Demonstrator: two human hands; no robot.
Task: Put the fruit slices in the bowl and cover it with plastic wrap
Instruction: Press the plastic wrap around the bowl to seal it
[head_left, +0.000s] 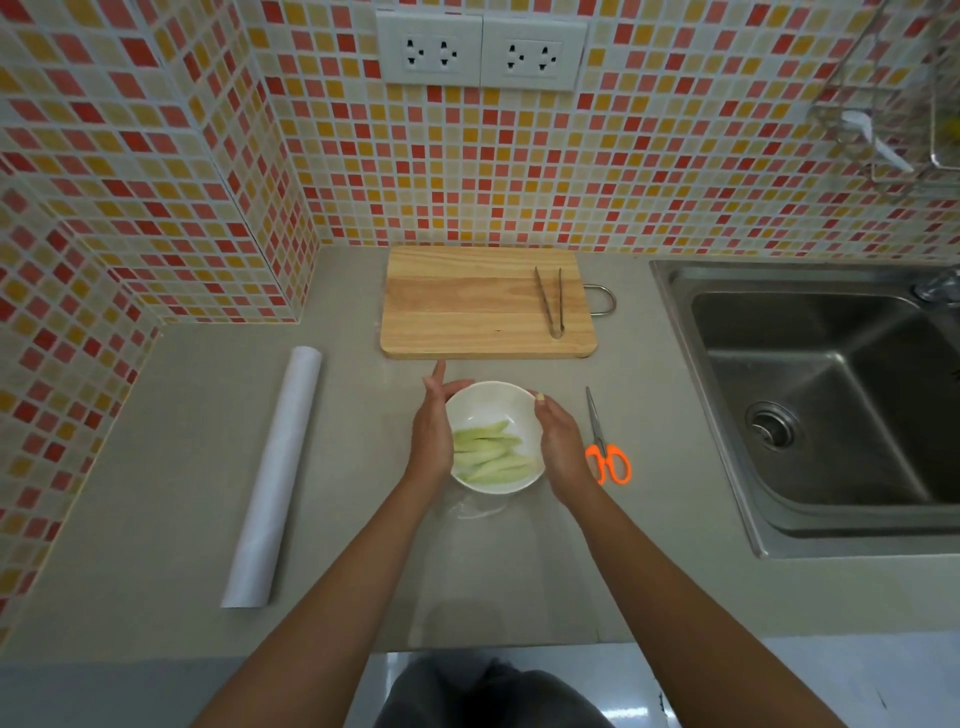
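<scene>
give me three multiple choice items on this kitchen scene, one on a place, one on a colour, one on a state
1. Where do the metal tongs lie?
A. in the sink
B. on the wooden cutting board
C. in the bowl

2. What colour are the scissors' handles?
A. orange
B. blue
C. black

3. Where are the pale green fruit slices?
A. on the board
B. on the counter
C. in the white round bowl

Key: B, tongs rest on the board's right part; A, handles are bright orange; C, slices sit inside the bowl between both hands.
</scene>
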